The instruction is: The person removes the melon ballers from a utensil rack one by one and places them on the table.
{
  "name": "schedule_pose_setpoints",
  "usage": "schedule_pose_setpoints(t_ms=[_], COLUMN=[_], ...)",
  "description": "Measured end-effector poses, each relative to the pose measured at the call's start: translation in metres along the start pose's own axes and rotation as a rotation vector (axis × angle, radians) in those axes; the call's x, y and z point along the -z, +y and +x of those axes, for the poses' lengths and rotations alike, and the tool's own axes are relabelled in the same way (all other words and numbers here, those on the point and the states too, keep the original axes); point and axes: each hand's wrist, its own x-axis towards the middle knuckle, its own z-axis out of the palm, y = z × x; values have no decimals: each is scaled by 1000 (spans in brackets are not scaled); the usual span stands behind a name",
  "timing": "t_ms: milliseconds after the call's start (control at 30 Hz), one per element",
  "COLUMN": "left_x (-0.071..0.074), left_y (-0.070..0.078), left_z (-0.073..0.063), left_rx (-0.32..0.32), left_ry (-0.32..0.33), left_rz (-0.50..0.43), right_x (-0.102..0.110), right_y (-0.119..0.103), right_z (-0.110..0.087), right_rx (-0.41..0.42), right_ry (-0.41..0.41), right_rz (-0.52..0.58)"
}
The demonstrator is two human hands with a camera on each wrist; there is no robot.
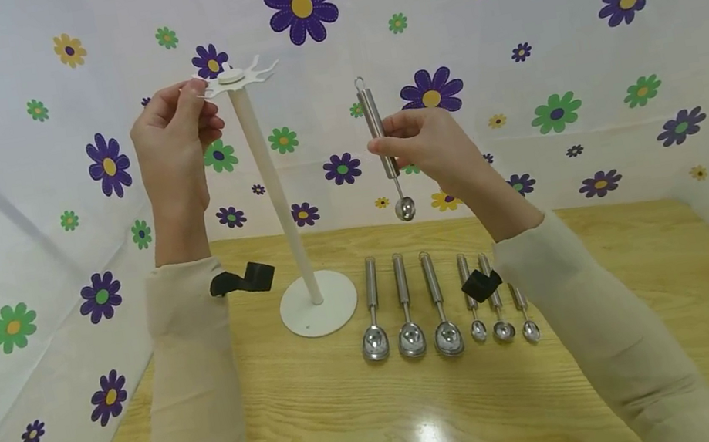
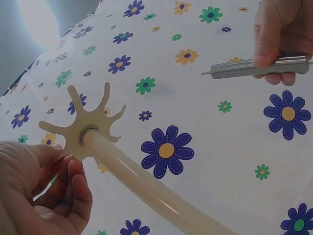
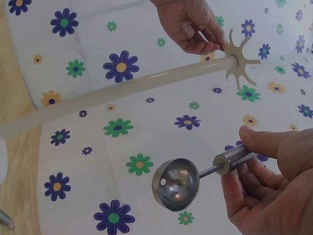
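Note:
A tall white stand (image 1: 268,165) has a round base and a top ring of curved hooks (image 1: 242,79). My left hand (image 1: 173,130) pinches one hook between thumb and fingers, at the top's left side. To the right of the stand, my right hand (image 1: 439,146) holds a steel melon baller (image 1: 371,112) in the air by its handle. The melon baller's loop end points up and its small round bowl (image 3: 183,183) hangs down, with a hole showing in it. In the left wrist view, the handle (image 2: 234,70) lies apart from the hooks.
Three larger steel scoops (image 1: 412,339) lie in a row on the wooden table (image 1: 331,420), right of the stand's base (image 1: 304,323). Beside them lie three smaller steel utensils (image 1: 504,331), partly behind the right sleeve. A flowered cloth (image 1: 553,62) hangs behind and at the sides.

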Motion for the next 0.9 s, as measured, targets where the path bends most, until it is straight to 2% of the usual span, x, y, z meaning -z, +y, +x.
schedule_pose_setpoints(t_ms=[233,433,667,900], left_x=[1,1,0,-2], left_y=[3,5,5,3], left_z=[-2,-3,-3,-4], left_rx=[7,12,21,18], left_ry=[-15,-19,-19,8], left_rz=[2,-8,-19,-12], right_x=[20,36,55,70], right_y=[32,50,72,96], right_z=[-15,-32,-50,-71], right_rx=[-30,-83,-140,-213], right_ry=[25,47,25,11], right_rz=[-12,-23,-49,-55])
